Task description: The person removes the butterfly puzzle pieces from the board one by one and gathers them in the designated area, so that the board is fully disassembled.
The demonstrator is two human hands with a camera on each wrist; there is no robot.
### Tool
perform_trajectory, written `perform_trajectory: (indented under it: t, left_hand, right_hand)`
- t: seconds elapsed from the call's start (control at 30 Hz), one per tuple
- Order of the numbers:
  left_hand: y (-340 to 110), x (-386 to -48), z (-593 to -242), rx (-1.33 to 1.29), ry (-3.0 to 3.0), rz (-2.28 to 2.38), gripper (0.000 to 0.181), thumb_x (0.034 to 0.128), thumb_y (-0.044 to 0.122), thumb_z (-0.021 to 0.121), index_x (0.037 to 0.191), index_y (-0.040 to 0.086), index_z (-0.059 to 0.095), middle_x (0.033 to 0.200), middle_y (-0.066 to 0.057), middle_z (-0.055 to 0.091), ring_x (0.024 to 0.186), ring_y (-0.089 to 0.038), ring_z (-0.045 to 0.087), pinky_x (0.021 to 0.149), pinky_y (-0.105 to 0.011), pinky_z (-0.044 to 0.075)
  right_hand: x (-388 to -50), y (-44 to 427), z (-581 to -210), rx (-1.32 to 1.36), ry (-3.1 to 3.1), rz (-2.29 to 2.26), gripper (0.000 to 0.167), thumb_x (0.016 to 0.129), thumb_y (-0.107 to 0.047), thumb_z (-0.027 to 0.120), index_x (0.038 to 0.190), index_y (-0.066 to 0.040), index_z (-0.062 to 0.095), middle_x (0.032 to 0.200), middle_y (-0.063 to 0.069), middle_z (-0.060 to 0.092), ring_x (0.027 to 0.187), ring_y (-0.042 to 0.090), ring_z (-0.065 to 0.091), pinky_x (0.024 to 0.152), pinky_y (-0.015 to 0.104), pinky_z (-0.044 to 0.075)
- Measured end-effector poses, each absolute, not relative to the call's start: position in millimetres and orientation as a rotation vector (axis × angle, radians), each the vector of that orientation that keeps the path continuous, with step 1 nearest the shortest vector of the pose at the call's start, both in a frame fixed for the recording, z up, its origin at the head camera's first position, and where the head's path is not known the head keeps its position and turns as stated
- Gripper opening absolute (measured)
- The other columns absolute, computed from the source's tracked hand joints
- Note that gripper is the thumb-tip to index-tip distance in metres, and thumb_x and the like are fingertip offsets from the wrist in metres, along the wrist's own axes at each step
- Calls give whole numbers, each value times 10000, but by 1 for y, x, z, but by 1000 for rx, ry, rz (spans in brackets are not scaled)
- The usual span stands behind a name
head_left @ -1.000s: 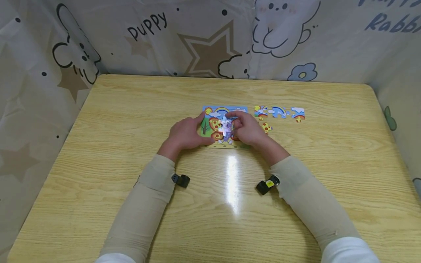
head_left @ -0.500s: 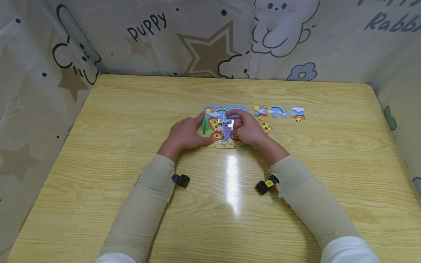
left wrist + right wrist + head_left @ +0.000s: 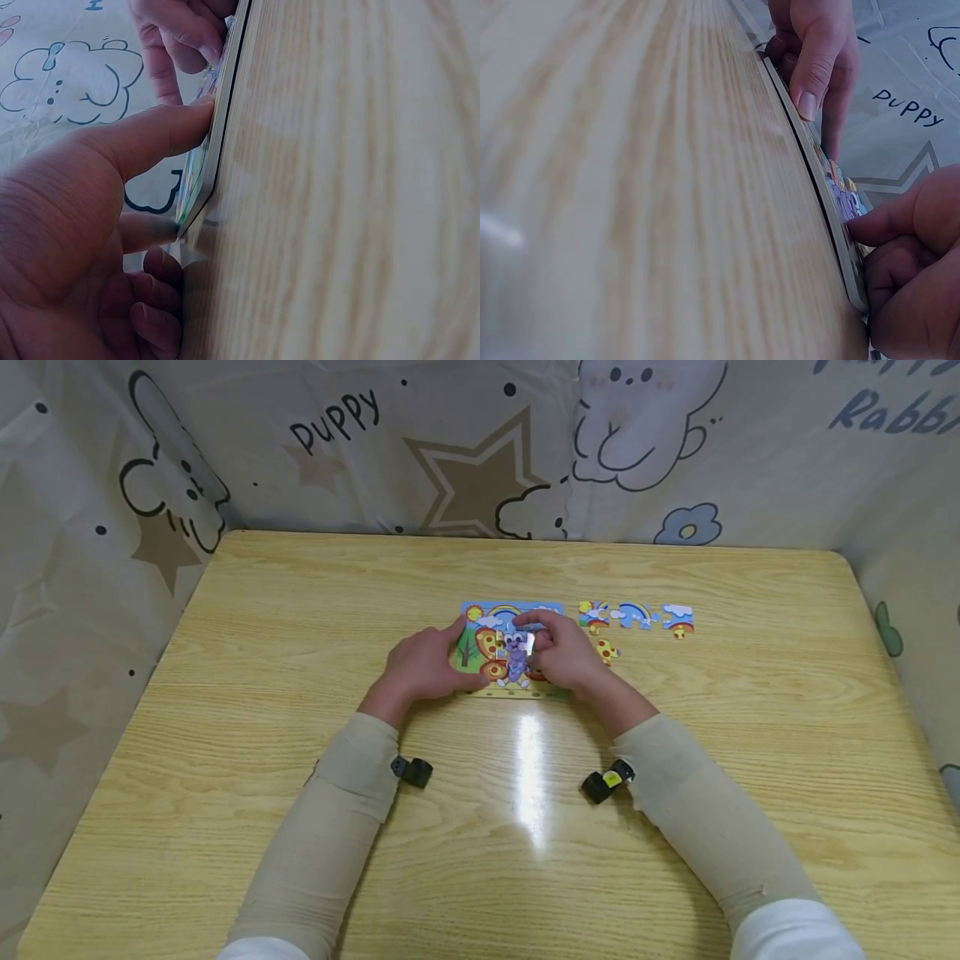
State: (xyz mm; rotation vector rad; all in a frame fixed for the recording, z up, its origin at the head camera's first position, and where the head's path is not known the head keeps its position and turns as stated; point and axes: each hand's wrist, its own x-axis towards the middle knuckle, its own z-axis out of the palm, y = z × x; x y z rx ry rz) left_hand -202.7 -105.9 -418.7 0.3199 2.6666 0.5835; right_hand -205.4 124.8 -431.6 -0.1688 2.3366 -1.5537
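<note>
A jigsaw puzzle board (image 3: 475, 647) with a butterfly, rainbow and tree lies mid-table. My left hand (image 3: 427, 662) holds its left end, index finger at the far left and thumb on the near edge. Over the middle of the board, my right hand (image 3: 564, 652) pinches a puzzle piece (image 3: 514, 642) with the purple butterfly head, between index finger and thumb. The right wrist view shows colourful piece edges (image 3: 847, 196) standing slightly above the board beside the right thumb. The right hand hides much of the board's right side, so whether the piece sits flat cannot be told.
Right of the board lie several loose puzzle pieces: a sun piece (image 3: 592, 610), a rainbow piece (image 3: 636, 615), a cloud piece (image 3: 678, 614) and a yellow-spotted piece (image 3: 607, 650). Patterned cloth (image 3: 480, 460) hangs behind the wooden table (image 3: 262, 610).
The bright glare on the middle of the puzzle has shrunk, and the purple butterfly's face now shows, so the piece's tilt has changed slightly. Both hands stay almost in place.
</note>
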Motion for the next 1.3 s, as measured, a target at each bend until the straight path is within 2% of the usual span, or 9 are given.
perform_trajectory:
  t: [0.23,0.73,1.0,1.3]
  left_hand:
    - [-106,-203,-418,321,2666,593,1048,793,651,718,1608,222,217,1381,-156,537,1166,-317,543,881,-457,449]
    - [-107,-204,-421,319,2662,598,1062,780,666,720,1607,224,223,1410,-154,521,1201,-325,528,907,-469,442]
    - [-106,-204,-422,321,2666,604,1054,783,657,723,1605,223,228,1396,-161,533,1181,-327,539,891,-467,447]
    - [-106,-203,-420,319,2670,595,1054,785,657,720,1607,217,228,1410,-157,523,1205,-325,528,904,-469,442]
  right_hand:
    - [-209,125,-429,-91,2309,-1530,509,871,132,598,1318,-109,625,638,10,323,540,172,318,537,291,340]
    - [-210,125,-427,-15,2271,-1534,510,879,138,604,1330,-98,632,657,10,323,544,153,315,535,275,351]
    - [-208,123,-429,-5,2327,-1506,428,858,123,621,1259,-26,641,666,18,378,560,155,351,553,278,344]
    - [-209,123,-429,-38,2348,-1495,411,853,126,634,1238,-15,647,652,17,381,551,154,356,564,282,356]
